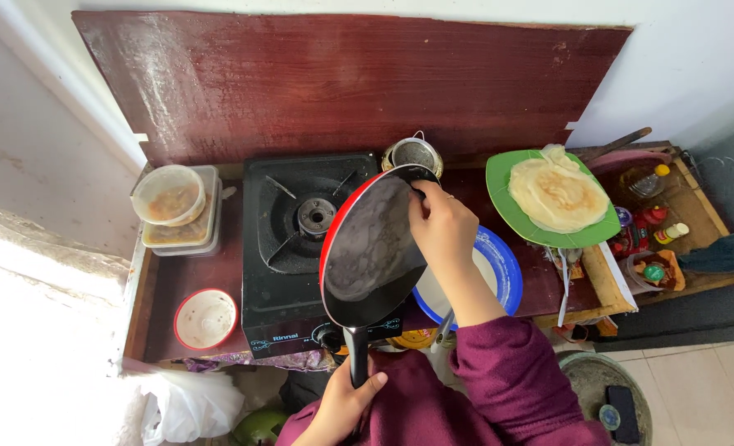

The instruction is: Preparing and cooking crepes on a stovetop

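Head view: tilted frying pan (373, 248), handle pointing toward person.

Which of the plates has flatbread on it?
The green plate, at the right, carries the flatbread. The blue plate beside the pan shows none.

head view | looks steeply down, close | faces stove (301, 248) and wall

The dark red wooden worktop (218, 281) carries my black gas stove (288, 248) ahead of my left hand (342, 405), stacked plastic tubs (177, 211) further left, and a green plate (549, 223) beyond my right hand (443, 227).
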